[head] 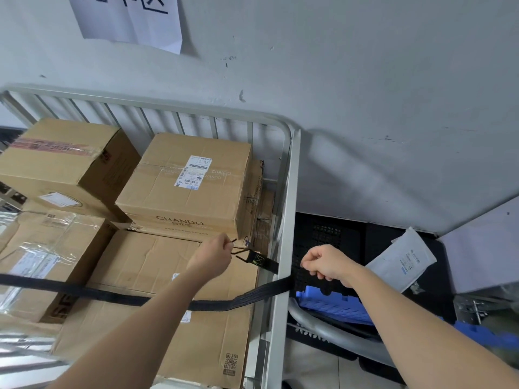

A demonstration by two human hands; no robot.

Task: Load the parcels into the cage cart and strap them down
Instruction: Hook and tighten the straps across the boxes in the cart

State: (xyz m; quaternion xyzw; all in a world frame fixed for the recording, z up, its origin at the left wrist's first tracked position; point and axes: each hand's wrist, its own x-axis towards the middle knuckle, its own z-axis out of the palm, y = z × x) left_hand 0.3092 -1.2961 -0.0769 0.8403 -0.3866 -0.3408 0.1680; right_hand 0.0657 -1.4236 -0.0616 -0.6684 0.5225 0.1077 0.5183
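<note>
Brown cardboard parcels (168, 276) sit stacked inside the grey metal cage cart (283, 242), so it's the strapping bit now. The flat black webbing strap (112, 294) lies L-to-R across the box tops & passes the cart's side post. Just outside it, the right hand (327, 265) has its fingers curled tight on the strap. The left hand (212, 258), inside the cart, pinches the thin black wire hook (241, 252) on the strap's short end, post just to its right. Prob. next: R pulls slack outward while L, the nearer hand, seats the hook.
</note>
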